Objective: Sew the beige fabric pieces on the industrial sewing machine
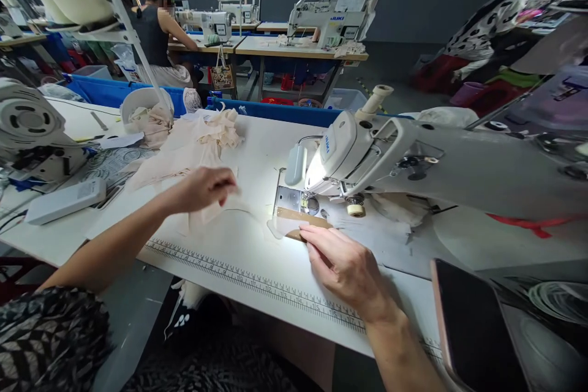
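Note:
My right hand (342, 264) lies on the sewing table with its fingers stretched out, the fingertips on a brown strip (298, 234) just in front of the needle plate (290, 198). A small pale piece of fabric (289, 225) lies over that strip. Above stands the sewing machine head (342, 147), its lamp lit over the needle area. My left hand (204, 190) is raised over the table to the left, its fingers curled and somewhat blurred. Near its fingertips is a pale smear; what it holds, if anything, is unclear. Thin beige fabric pieces (160, 162) spread beyond this hand.
A printed ruler (257, 282) runs along the table's front edge. A phone (478, 318) stands at the right. At the left are a white box (67, 201), another machine (32, 122) and a fabric-filled container (144, 107). Co-workers (158, 37) sit beyond.

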### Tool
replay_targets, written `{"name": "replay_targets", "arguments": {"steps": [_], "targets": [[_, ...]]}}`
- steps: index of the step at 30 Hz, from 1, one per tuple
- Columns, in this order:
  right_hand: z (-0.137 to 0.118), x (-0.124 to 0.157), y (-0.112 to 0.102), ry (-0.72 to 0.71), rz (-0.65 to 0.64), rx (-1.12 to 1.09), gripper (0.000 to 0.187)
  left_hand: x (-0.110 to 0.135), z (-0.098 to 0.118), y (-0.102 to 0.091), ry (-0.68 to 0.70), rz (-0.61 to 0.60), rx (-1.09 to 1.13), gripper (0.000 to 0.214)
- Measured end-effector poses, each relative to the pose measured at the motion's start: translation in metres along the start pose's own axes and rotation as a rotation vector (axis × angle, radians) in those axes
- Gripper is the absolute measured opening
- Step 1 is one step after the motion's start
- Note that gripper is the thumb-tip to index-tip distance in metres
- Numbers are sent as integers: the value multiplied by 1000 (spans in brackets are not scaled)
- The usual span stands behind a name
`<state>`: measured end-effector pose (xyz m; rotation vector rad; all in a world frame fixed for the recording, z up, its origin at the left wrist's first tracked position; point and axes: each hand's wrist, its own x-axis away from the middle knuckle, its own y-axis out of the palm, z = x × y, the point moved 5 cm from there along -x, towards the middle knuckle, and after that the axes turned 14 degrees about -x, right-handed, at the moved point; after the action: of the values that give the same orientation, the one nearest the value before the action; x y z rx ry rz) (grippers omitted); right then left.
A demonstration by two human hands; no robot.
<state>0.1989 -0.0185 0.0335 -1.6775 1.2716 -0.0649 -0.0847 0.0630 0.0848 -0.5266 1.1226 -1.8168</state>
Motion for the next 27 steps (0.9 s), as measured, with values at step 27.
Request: {"name": "replay_targets", "arguments": {"steps": [27], "targets": [[-5, 1, 18, -53, -94, 350, 45, -87, 60, 109, 50, -205, -75, 14]]}}
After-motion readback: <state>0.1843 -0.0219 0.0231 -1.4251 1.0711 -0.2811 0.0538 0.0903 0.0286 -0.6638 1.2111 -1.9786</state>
